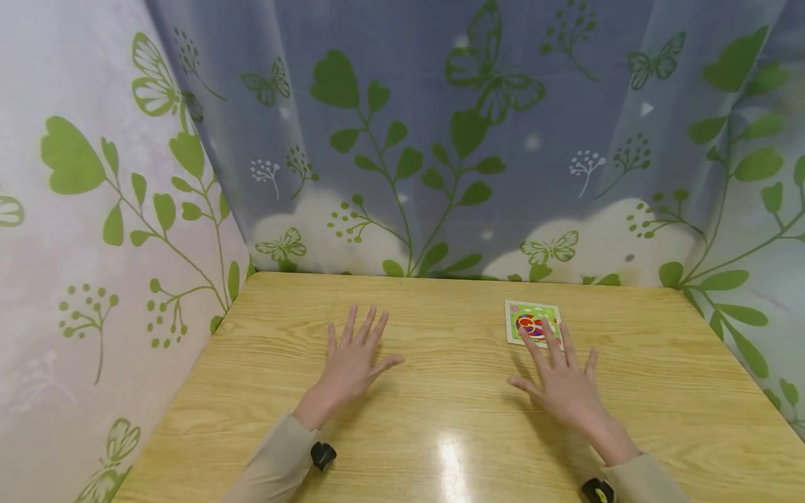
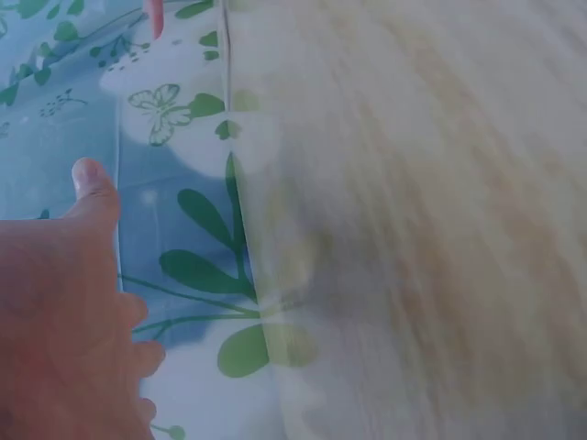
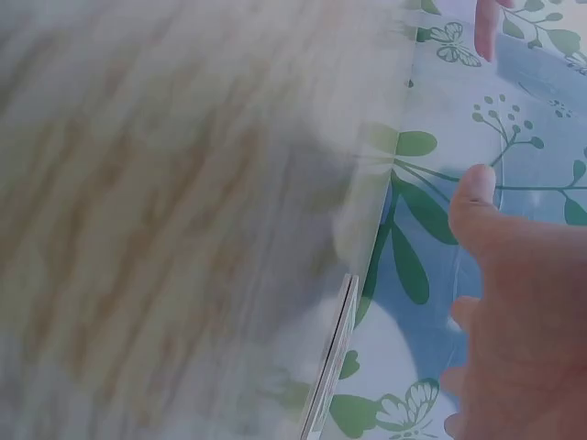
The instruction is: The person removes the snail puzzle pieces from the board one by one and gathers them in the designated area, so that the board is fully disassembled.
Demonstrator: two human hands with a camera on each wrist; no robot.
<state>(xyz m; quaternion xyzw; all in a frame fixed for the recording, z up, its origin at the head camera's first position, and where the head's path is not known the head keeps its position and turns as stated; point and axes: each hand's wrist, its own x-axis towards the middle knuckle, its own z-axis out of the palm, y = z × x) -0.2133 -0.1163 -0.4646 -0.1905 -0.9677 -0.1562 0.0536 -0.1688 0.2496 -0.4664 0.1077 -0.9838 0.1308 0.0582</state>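
My left hand point(image 1: 352, 367) hovers over the left half of the wooden table point(image 1: 440, 328), fingers spread and nothing held. On the right, my right hand point(image 1: 564, 388) is spread in the same way, also holding nothing. Just beyond its fingertips lies a flat square picture board point(image 1: 531, 323), with a red and blue spiral shape on green inside a pale border. The fingers cover part of its lower right in the head view. In the right wrist view, the thin edge of the board point(image 3: 332, 357) shows beside the right hand point(image 3: 532, 312). The left wrist view has only the left hand point(image 2: 64, 312) near bare wood.
A blue curtain point(image 1: 402, 175) with green leaves and butterflies hangs along the table's back edge. Pale patterned cloth point(image 1: 82, 244) covers the left side, and similar cloth point(image 1: 748, 279) the right. A dark band point(image 1: 323, 456) sits at the left wrist.
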